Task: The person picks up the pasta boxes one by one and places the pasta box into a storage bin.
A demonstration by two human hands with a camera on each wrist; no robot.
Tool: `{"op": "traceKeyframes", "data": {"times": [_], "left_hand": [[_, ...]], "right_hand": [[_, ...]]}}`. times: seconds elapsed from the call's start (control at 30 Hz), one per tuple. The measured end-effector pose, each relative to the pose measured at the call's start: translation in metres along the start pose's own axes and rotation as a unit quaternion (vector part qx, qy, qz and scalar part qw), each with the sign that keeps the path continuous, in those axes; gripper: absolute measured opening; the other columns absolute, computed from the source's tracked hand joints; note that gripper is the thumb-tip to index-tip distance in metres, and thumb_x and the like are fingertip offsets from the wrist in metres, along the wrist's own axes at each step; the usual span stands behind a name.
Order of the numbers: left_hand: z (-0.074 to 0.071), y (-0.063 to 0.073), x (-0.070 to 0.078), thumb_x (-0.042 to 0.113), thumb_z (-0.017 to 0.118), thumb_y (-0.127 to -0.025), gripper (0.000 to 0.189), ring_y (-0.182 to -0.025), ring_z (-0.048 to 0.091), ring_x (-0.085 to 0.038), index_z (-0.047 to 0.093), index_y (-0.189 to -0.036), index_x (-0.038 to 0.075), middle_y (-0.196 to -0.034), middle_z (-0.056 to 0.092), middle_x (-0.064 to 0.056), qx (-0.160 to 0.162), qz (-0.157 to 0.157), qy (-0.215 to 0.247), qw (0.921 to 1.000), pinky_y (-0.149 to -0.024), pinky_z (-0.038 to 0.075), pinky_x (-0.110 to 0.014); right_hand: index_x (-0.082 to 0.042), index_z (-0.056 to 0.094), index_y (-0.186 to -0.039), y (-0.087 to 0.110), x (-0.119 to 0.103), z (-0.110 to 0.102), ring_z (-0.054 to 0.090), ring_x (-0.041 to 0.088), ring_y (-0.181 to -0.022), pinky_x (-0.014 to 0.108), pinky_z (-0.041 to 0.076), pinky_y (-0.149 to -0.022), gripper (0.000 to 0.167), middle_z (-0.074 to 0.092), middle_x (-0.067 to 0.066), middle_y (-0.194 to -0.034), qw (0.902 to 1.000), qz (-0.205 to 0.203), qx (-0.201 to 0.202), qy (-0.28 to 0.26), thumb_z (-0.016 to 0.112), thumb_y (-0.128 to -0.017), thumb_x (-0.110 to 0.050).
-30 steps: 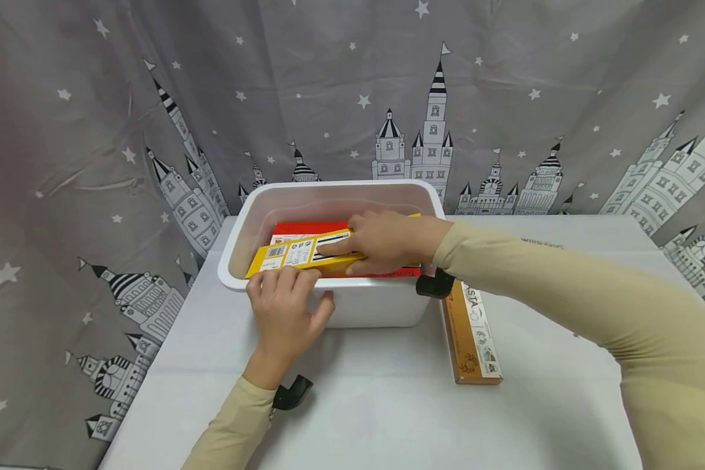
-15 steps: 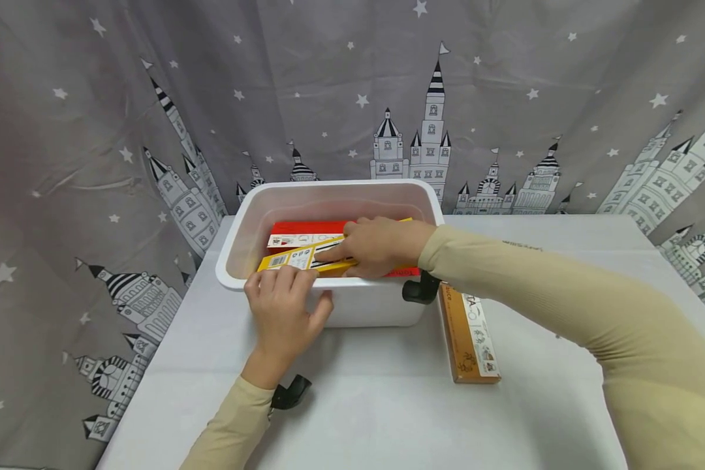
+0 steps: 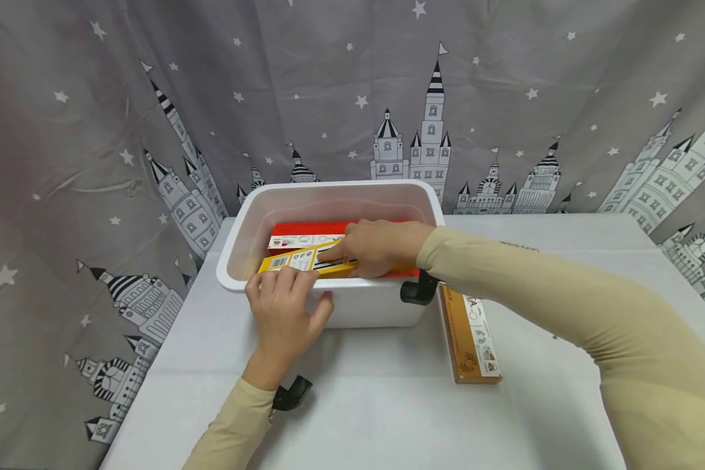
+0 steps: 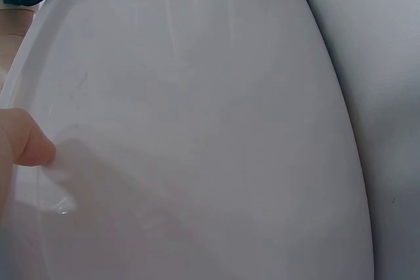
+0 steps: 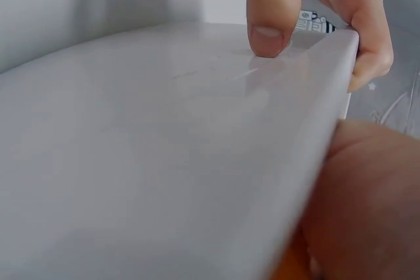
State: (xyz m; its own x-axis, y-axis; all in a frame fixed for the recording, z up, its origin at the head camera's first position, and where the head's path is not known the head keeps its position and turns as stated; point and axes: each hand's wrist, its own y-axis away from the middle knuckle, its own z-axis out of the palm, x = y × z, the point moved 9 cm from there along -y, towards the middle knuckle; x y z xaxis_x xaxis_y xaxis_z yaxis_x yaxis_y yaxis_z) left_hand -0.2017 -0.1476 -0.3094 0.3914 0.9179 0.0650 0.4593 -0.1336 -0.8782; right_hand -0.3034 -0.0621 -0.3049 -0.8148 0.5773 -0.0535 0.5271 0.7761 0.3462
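Note:
A white plastic tub [image 3: 376, 307] stands on the table with boxes inside. My left hand [image 3: 284, 313] grips its near rim, fingers hooked over the edge and thumb against the outer wall; the left wrist view shows this thumb [image 4: 29, 145] on the white wall. Inside the tub, my right hand [image 3: 378, 247] holds a narrow yellow box [image 3: 290, 260] from above, covering its right part. The yellow box lies slanted, its left end close behind my left fingers. Beneath and behind it is a red box [image 3: 308, 228] with a white printed strip. In the right wrist view the near rim hides most of the right hand [image 5: 371, 201].
A brown and white pasta box [image 3: 470, 339] lies on the white-covered table [image 3: 388, 405] just right of the tub. A grey curtain [image 3: 329, 78] printed with castles and stars hangs behind. Dark wrist cameras [image 3: 418, 288] sit under both wrists.
The yellow box has sunk lower into the tub and shifted slightly, with my right hand moving down and left along with it. The left hand stays on the rim.

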Motion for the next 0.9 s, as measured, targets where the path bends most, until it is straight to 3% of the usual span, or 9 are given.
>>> {"op": "traceKeyframes", "data": {"times": [0.3, 0.53, 0.9], "left_hand": [[0.0, 0.0, -0.001, 0.024, 0.059, -0.082, 0.02, -0.082, 0.051, -0.037, 0.064, -0.09, 0.007, -0.083, 0.061, -0.015, -0.002, 0.0, 0.004, 1.0, -0.085, 0.034, -0.055], [0.0, 0.0, 0.0, 0.024, 0.06, -0.082, 0.02, -0.08, 0.05, -0.037, 0.065, -0.091, 0.007, -0.082, 0.059, -0.014, 0.003, 0.004, 0.003, 1.0, -0.086, 0.034, -0.055], [-0.001, 0.0, 0.0, 0.024, 0.06, -0.081, 0.019, -0.079, 0.05, -0.036, 0.064, -0.09, 0.008, -0.081, 0.058, -0.013, 0.009, 0.004, 0.002, 0.9999, -0.085, 0.034, -0.054]], "right_hand": [[-0.044, 0.038, -0.154, -0.003, 0.005, 0.01, 0.053, 0.024, -0.116, 0.037, 0.046, -0.101, 0.067, 0.062, 0.0, -0.141, 0.9991, 0.017, -0.018, -0.035, 0.058, -0.099, -0.013], [-0.039, 0.046, -0.152, -0.006, 0.012, 0.017, 0.054, 0.025, -0.111, 0.036, 0.049, -0.091, 0.065, 0.066, 0.01, -0.122, 0.9986, 0.035, -0.012, -0.037, 0.055, -0.097, -0.005], [-0.038, 0.05, -0.15, -0.007, 0.017, 0.022, 0.052, 0.028, -0.118, 0.042, 0.049, -0.098, 0.06, 0.061, 0.013, -0.132, 0.9986, 0.046, -0.003, -0.025, 0.058, -0.097, -0.009]]}}
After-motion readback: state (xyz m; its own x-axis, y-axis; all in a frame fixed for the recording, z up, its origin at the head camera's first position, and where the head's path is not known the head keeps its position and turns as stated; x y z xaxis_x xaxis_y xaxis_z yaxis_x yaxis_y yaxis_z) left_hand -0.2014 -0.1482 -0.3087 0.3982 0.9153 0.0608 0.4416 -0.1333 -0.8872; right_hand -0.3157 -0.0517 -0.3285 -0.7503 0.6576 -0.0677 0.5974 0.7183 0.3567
